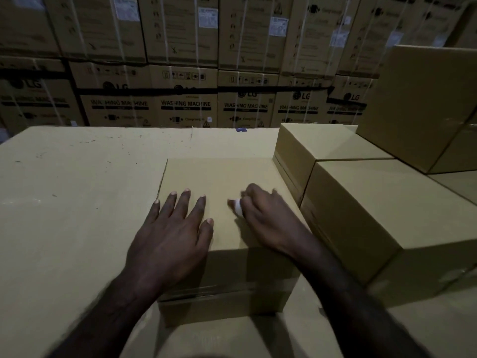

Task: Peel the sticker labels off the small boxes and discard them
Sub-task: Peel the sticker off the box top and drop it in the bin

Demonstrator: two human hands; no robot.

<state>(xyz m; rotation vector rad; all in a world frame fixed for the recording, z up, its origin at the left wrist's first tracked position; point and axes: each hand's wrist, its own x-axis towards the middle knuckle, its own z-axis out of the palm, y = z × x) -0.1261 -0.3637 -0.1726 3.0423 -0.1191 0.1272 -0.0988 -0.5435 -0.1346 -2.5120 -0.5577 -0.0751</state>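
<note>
A small plain cardboard box sits in front of me on a large cardboard surface. My left hand lies flat on the box top, fingers spread, holding nothing. My right hand rests on the box's right part with its fingers curled around a small crumpled white sticker label. The rest of the box top shows bare cardboard, with no label visible on it.
Two more small boxes stand touching on the right, with a taller box behind them. A wall of stacked washing machine cartons rises beyond the far edge. The left part of the surface is bare cardboard.
</note>
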